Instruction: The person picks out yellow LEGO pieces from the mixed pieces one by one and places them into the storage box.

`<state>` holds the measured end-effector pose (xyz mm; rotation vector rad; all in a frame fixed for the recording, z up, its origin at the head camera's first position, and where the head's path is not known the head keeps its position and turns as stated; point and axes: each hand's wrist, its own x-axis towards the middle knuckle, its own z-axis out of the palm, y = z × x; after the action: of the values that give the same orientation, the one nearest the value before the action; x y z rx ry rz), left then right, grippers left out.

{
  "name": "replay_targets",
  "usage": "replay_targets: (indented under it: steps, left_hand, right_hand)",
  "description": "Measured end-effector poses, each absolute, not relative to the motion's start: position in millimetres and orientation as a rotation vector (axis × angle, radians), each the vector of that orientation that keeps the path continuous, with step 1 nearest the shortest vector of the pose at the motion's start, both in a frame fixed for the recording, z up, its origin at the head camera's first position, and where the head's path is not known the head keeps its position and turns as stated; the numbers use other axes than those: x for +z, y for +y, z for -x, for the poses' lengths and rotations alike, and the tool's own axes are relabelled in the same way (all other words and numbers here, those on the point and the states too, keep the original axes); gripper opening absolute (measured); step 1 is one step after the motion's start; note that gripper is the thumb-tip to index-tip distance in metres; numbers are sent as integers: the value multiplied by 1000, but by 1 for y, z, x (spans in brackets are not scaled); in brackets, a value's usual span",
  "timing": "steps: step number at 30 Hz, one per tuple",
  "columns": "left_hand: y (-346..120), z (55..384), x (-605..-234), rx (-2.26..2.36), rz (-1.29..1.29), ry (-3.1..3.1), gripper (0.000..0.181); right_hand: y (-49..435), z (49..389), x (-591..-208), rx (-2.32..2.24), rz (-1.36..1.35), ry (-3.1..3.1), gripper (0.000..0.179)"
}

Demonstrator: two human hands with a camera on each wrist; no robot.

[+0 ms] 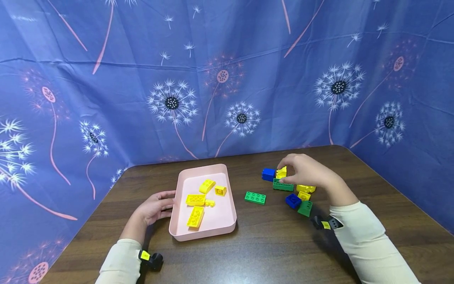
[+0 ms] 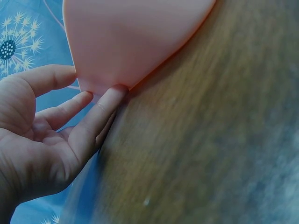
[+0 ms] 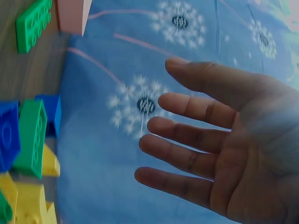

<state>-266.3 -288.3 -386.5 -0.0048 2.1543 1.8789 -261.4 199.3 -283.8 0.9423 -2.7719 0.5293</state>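
Observation:
My left hand (image 1: 154, 208) touches the left wall of a pink tray (image 1: 205, 235) with fairly straight fingertips, also seen on the tray's side (image 2: 126, 42) in the left wrist view. Several yellow toy bricks (image 1: 195, 217) lie in the tray. My right hand (image 1: 306, 169) is over the pile on the right, nearest to a yellow brick (image 1: 281, 172) behind a long green brick (image 1: 283, 185). In the right wrist view its fingers are spread and extended, holding nothing. A blue brick (image 1: 268, 174) stands left of that yellow one.
Closer to me in the pile are a dark blue brick (image 1: 293, 200), yellow bricks (image 1: 304, 196) and a green sloped brick (image 1: 305, 208). One green brick (image 1: 255, 198) lies apart, between tray and pile. A blue patterned cloth (image 1: 283, 98) hangs behind the wooden table (image 1: 255, 252).

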Motion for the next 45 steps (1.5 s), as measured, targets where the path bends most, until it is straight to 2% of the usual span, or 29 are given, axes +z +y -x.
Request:
replay_targets:
  steps: [8,25,45]
  left_hand:
    - [-288,264,-382,1872,-4,2154,60]
    - [-290,265,-384,1870,-10,2159,60]
    - [-288,264,-384,1887,6,2137,60]
  right_hand:
    - [231,277,-289,526,-751,-2866,36]
    - [265,313,-337,646,-498,-3054,35]
    - [264,318,-350,603,-478,-3068,34]
